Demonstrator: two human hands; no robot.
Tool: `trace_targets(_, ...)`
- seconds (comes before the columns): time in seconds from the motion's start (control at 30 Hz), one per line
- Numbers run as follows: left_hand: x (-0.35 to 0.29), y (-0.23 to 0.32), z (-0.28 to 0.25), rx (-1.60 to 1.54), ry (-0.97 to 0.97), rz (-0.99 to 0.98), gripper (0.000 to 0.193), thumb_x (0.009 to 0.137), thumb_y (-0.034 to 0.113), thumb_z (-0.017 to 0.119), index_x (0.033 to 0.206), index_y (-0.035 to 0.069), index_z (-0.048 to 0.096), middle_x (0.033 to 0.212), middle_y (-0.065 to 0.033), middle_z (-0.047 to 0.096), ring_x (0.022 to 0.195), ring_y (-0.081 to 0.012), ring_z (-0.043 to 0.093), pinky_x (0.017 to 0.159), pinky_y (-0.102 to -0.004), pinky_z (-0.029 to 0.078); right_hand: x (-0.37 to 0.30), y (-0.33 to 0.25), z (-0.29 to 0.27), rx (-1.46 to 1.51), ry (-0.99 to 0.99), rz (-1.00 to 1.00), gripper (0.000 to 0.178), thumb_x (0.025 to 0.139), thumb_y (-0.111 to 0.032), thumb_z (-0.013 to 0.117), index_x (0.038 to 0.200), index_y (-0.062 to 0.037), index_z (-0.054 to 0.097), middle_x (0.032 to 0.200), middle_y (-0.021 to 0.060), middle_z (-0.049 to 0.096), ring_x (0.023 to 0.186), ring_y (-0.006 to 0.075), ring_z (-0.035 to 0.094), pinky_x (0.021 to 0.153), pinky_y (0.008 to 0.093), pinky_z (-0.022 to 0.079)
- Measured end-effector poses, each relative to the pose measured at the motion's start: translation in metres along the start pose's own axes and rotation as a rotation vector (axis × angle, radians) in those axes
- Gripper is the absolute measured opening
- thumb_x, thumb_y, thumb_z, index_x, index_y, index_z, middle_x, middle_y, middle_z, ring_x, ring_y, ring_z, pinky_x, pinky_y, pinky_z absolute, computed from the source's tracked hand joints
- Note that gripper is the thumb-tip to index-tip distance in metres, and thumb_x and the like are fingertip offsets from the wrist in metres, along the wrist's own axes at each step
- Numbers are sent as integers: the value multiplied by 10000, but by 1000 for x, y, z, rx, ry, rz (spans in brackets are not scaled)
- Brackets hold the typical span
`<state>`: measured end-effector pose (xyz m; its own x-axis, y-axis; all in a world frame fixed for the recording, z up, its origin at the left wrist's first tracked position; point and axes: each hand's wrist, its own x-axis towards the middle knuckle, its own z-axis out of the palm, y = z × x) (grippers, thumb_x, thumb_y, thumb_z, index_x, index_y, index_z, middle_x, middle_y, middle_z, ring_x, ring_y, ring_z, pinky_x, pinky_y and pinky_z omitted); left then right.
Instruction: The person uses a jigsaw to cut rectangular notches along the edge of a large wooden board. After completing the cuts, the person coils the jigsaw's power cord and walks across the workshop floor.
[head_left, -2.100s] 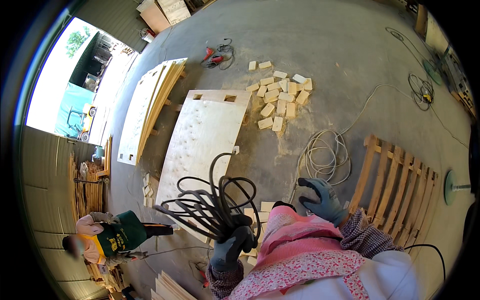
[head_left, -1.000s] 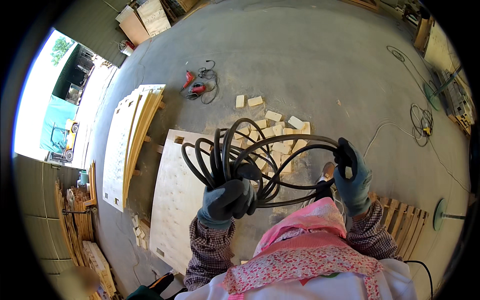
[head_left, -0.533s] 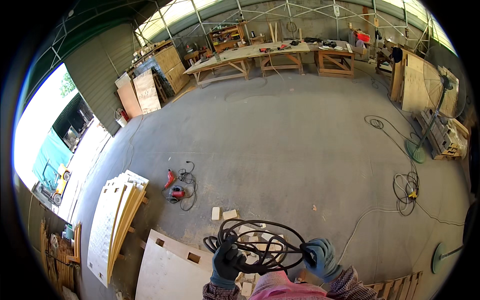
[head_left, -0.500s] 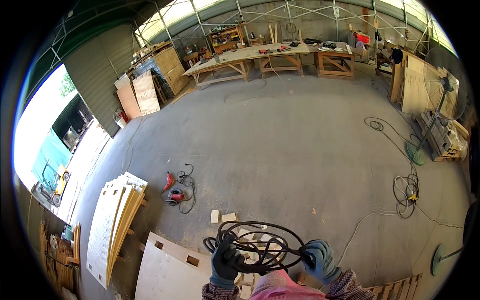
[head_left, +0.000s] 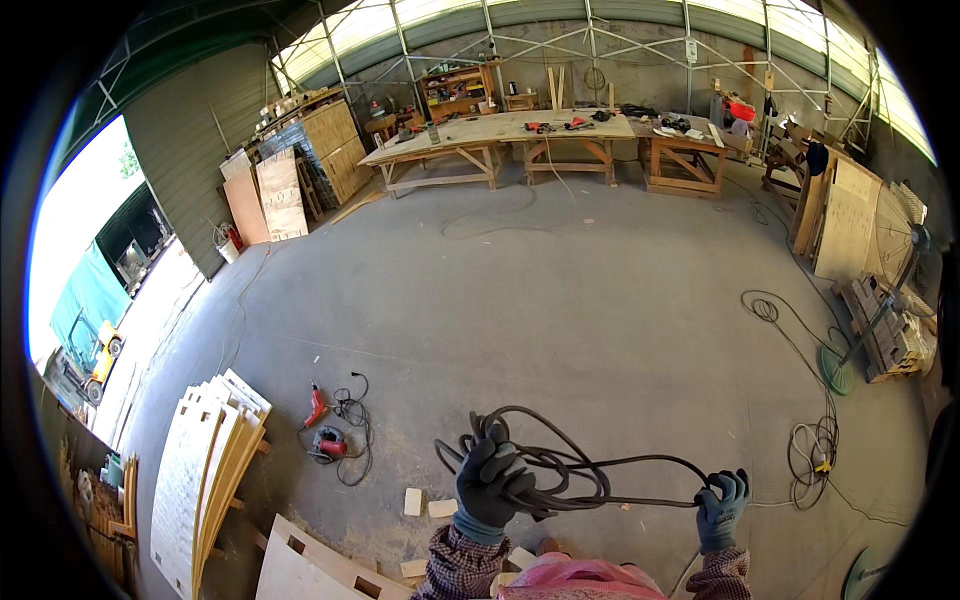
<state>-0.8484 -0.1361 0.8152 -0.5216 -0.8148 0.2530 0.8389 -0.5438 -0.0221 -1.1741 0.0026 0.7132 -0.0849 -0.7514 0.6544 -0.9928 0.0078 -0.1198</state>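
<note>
Held up before me is a thick black cable (head_left: 575, 470) in loose coils. My left hand (head_left: 490, 478), in a blue and black work glove, is closed around the bunched loops near their left end. Out to the right, my right hand (head_left: 722, 508), gloved the same way, grips a strand of the cable and pulls a long loop taut between the hands. Its fingertips are partly hidden by the angle. Below the coils lie several pale wood blocks (head_left: 413, 502) on the floor, next to a cut panel (head_left: 320, 565) with square holes.
A red drill (head_left: 316, 405) and a red power tool (head_left: 330, 443) with cords lie at the left, near stacked cut boards (head_left: 190, 480). Long worktables (head_left: 500, 130) stand far back. Cable coils (head_left: 812, 455) and a stand fan (head_left: 838, 368) are on the right.
My hands have moved apart, the right one outward, stretching a loop from the coil. My left hand has risen slightly and turned. The view has tilted up a little.
</note>
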Motion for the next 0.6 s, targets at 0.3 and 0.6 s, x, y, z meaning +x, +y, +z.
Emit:
trace_targets(0.3, 146, 24, -14, 372, -364, -148, 411, 863, 238, 494, 1250, 126, 413, 508, 109, 494, 385, -36, 432, 367, -194, 369, 80, 21, 148, 115, -551, 368, 414, 736, -121, 542, 1148, -154, 522, 959, 85, 592, 824, 298, 550, 750, 388, 427)
trace_targets(0.6, 249, 52, -20, 287, -461, -67, 415, 814, 143, 550, 1186, 31, 403, 535, -6, 543, 364, -71, 469, 336, -227, 408, 241, 119, 259, 1361, -426, 994, 406, 847, -161, 492, 1242, -74, 456, 1060, 99, 584, 904, 164, 575, 795, 285, 446)
